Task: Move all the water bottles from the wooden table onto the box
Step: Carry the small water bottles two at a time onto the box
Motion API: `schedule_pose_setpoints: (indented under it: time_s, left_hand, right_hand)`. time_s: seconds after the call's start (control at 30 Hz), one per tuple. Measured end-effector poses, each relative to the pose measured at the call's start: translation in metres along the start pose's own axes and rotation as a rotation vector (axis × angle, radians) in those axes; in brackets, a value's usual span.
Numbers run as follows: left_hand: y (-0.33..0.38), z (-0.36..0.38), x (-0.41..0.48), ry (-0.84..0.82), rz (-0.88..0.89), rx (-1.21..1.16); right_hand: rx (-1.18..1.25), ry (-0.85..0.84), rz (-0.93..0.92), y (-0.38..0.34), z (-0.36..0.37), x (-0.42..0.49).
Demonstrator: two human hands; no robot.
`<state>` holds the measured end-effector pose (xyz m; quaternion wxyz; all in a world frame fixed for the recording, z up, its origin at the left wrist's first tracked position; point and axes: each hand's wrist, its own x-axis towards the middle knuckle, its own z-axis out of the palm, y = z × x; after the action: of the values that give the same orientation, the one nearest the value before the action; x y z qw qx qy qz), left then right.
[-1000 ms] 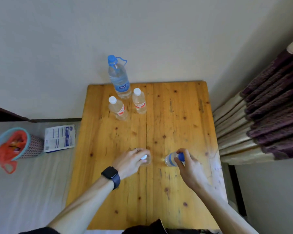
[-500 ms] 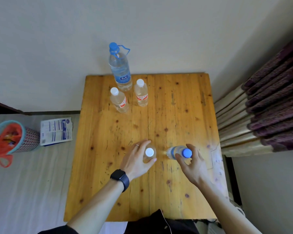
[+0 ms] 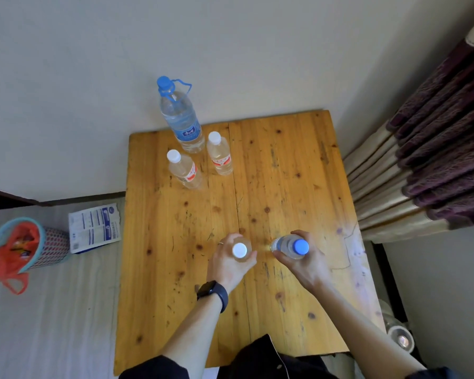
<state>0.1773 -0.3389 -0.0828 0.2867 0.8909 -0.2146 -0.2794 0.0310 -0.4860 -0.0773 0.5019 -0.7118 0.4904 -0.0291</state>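
On the wooden table [image 3: 285, 170], my left hand [image 3: 229, 262] grips a small white-capped bottle [image 3: 239, 250] seen from above. Just to its right, my right hand [image 3: 303, 262] grips a small blue-capped bottle [image 3: 292, 246], tilted to the left. At the table's far left stand a tall blue-capped bottle [image 3: 179, 116] and two small white-capped bottles with red labels [image 3: 184, 170] [image 3: 219, 154]. No box is in view.
A wall runs behind the table and a purple and cream curtain [image 3: 427, 160] hangs at the right. On the grey surface to the left sit a basket with an orange bag [image 3: 22, 247] and a white printed packet [image 3: 93, 228].
Both hands have closed round their bottles and brought them up and nearer, so the caps now face the camera. The view has shifted downward slightly.
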Motion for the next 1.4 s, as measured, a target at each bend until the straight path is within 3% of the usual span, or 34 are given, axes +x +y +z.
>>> schedule_pose_setpoints:
  time_s: [0.2, 0.5, 0.67, 0.93, 1.2, 1.4]
  left_hand:
    - [-0.001, -0.007, 0.001, -0.006, 0.062, 0.085]
    - [0.009, -0.037, -0.018, -0.038, 0.215, 0.151]
    - [0.028, -0.043, -0.028, -0.137, 0.413, 0.23]
    - [0.107, 0.003, -0.065, -0.313, 0.807, 0.333]
    - [0.156, 0.086, -0.209, -0.53, 1.219, 0.361]
    - [0.143, 0.111, -0.378, -0.667, 1.428, 0.38]
  right_hand:
    - [-0.031, 0.03, -0.001, -0.004, 0.001, -0.002]
    - [-0.037, 0.214, -0.038, 0.015, -0.015, -0.069]
    - [0.002, 0.403, -0.016, 0.012, -0.039, -0.132]
    - [0.176, 0.696, 0.224, 0.047, -0.069, -0.236]
    - [0.349, 1.122, 0.476, 0.109, -0.067, -0.4]
    - [0.284, 1.41, 0.617, 0.145, -0.029, -0.561]
